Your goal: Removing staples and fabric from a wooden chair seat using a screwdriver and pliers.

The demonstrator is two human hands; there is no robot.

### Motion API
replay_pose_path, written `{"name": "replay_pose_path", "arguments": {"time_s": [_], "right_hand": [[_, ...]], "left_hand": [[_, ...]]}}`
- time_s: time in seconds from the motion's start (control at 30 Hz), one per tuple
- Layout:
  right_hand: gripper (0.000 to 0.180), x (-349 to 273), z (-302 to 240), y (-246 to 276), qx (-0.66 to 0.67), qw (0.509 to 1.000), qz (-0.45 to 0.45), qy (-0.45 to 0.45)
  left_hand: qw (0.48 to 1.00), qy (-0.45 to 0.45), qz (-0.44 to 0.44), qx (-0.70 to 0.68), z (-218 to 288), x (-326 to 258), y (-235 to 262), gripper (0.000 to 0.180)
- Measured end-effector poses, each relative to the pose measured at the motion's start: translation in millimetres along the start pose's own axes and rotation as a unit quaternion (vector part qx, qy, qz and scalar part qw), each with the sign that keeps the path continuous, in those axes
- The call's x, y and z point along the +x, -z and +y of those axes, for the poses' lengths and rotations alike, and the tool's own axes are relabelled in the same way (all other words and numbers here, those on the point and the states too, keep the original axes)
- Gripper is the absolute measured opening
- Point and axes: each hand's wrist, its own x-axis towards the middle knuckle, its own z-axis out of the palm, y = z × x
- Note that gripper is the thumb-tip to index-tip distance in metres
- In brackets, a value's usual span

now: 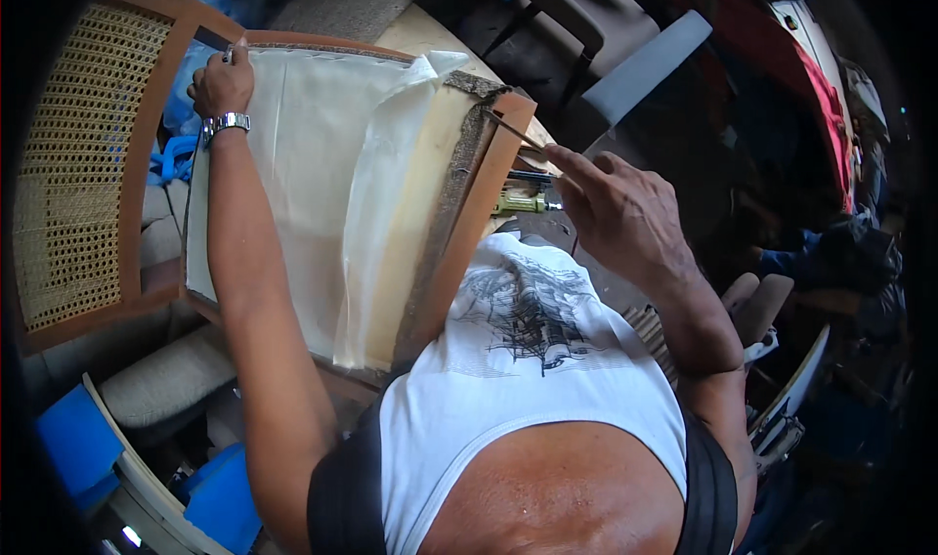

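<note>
A wooden chair seat frame (479, 203) rests tilted against my body, covered with cream cloth (313, 164) and an edge of worn webbing (451, 179). My left hand (223, 84), with a metal watch on its wrist, grips the far corner of the frame and cloth. My right hand (611, 208) pinches a thin metal tool (513, 133) whose tip touches the frame's upper right corner. A loose flap of cloth (376, 233) hangs folded back over the seat's middle.
A cane-backed wooden chair (83, 164) stands at the left. A green-handled tool (518, 203) lies just past the frame by my right hand. Grey chairs (625, 66) stand behind, blue containers (73, 443) sit at lower left, red cloth (821, 86) at far right.
</note>
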Motion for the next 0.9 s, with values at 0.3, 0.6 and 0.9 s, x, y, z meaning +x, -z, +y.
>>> {"name": "replay_pose_path", "arguments": {"time_s": [0.3,0.6,0.9], "right_hand": [[0.032,-3,7,-4,0.016,1.0,-0.022,0.008],[0.029,5,17,-18,0.006,0.998,0.05,0.027],[0.027,-9,50,-16,0.045,0.995,0.076,0.049]], "left_hand": [[0.942,-0.118,0.088,-0.301,29,-35,18,0.057],[0.927,-0.26,-0.199,-0.183,185,-177,120,0.042],[0.9,-0.293,-0.253,-0.198,203,-185,130,0.024]]}}
